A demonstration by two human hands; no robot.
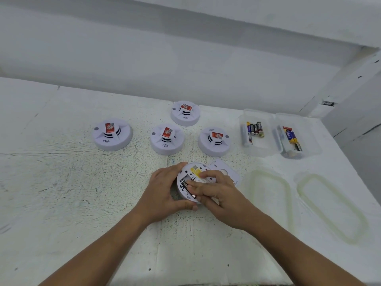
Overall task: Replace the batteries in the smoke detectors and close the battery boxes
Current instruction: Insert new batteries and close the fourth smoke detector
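Between the two hands, an upturned smoke detector (198, 168) lies on the white table (82, 193). Its battery bay is open and a yellow label shows on its underside. The left hand (165, 188) curls round its rim. The right hand (218, 193) pinches a black battery (185, 184) that lies in the bay. Just right of the grip lies the loose cover plate (226, 169).

Beyond the grip stand four closed detectors (112, 139) (167, 144) (185, 118) (214, 147), each topped by a red sticker with a QR code. Farther right, two clear boxes (245, 112) (311, 141) hold batteries whose print is too small to read. Their lids (270, 195) (332, 207) lie nearer.
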